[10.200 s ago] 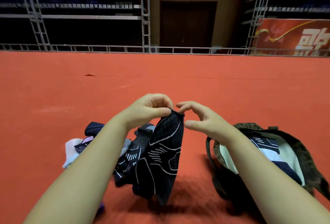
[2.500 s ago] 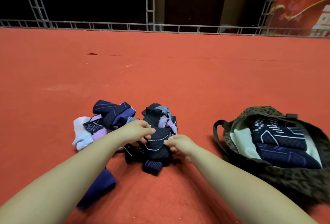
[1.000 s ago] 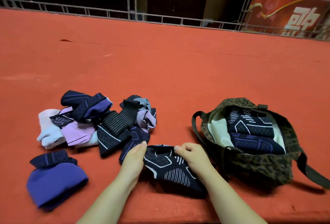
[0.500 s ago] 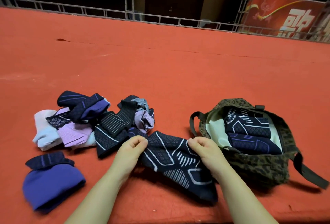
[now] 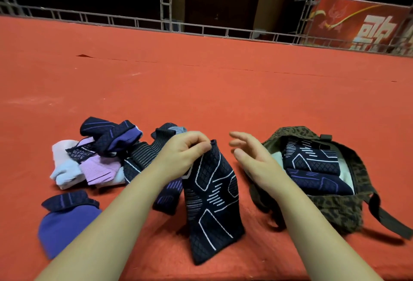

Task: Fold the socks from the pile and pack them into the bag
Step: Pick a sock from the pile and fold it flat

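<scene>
- The leopard-print bag (image 5: 335, 209) is lying open on the red carpet (image 5: 223, 90) at the right, its mouth facing up; two folded dark socks (image 5: 312, 168) are lying inside it, one above the other, against a pale lining, and its dark strap (image 5: 388, 220) is trailing off toward the right.
- The left hand (image 5: 181, 157) is pinching the top edge of a dark patterned sock (image 5: 212, 202) between thumb and fingers; this grip is letting the sock hang down, with its lower end reaching the carpet near the bottom of the view.
- The right hand (image 5: 250, 157) is hovering just beside the sock's top edge with fingers spread and relaxed, holding nothing, between the sock and the bag.
- The sock pile (image 5: 102, 155) is sitting to the left, behind the left forearm: dark, purple, lilac, white and pale blue pieces are overlapping one another.
- A folded purple sock (image 5: 64, 220) with a dark cuff is lying apart from the pile, nearer the person at the lower left.
- Open carpet is stretching wide beyond the pile and the bag, up to a metal railing (image 5: 201, 30) along the far edge.
- Behind the railing, dark tiered stands are rising, and a red banner (image 5: 357, 25) with pale characters is showing at the upper right.
</scene>
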A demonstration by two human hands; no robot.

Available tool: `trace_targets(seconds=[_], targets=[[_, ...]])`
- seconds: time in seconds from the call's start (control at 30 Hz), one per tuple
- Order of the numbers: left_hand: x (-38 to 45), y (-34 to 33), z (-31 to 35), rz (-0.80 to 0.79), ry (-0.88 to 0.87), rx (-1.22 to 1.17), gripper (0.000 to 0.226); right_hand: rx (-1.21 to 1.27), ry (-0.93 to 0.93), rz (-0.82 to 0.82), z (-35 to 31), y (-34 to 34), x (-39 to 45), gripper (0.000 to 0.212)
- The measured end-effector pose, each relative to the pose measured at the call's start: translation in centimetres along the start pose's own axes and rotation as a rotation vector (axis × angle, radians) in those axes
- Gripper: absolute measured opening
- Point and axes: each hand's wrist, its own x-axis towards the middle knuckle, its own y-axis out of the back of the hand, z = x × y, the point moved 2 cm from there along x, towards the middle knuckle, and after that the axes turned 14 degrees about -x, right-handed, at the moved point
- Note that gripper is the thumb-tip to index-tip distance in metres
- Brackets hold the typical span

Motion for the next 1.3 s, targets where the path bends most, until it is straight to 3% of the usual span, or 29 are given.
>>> trace_targets(seconds=[0.13, 0.23, 0.37, 0.5, 0.63, 0.83, 0.9, 1.0, 1.1, 1.2, 1.3], targets=[[1.4, 0.6, 2.3, -0.153, -0.032, 0.044, 0.014, -0.176, 0.146, -0.148, -3.0, 1.9, 2.0, 0.043], [1.9, 1.1, 3.8, -0.198, -0.066, 0.132, 0.013, -0.371, 0.170, -0.302, -4.8, 3.2, 3.2, 0.012], [2.6, 2.9, 4.8, -0.266, -0.052, 0.318, 0.011, -0.460, 0.147, -0.390, -6.4, 5.2, 4.2, 0.017], [5.8, 3.5, 5.0, -0.350, -0.117, 0.577, 0.014, -0.570, 0.122, -0.272, -5.9, 6.7, 7.5, 0.021], [10.4, 4.2, 5.5, -0.235, -0.059, 0.639, 0.014, -0.623, 0.070, -0.081, -6.5, 9.3, 10.3, 0.018], [11.4, 3.4, 5.7, -0.251, 0.002, 0.651, 0.022, -0.561, 0.072, -0.018, -5.6, 9.2, 9.2, 0.023], [9.8, 2.4, 4.4, -0.351, 0.087, 0.634, 0.018, -0.552, 0.020, -0.104, -3.9, 8.2, 7.7, 0.023], [6.3, 0.6, 1.5, -0.678, 0.192, 0.793, 0.021, -0.703, 0.011, -0.396, -2.0, 5.4, 4.5, 0.023], [2.1, -1.3, -0.7, -0.939, 0.298, 0.803, 0.019, -0.854, 0.037, -0.675, -0.6, 2.4, 1.0, 0.018], [-1.0, -2.2, -2.9, -1.063, 0.469, 0.660, 0.017, -0.814, 0.072, -0.865, 0.6, -0.1, -1.8, 0.019], [-2.7, -2.5, -4.4, -1.047, 0.630, 0.430, 0.005, -0.662, -0.042, -0.964, 1.6, -1.0, -3.2, 0.005]])
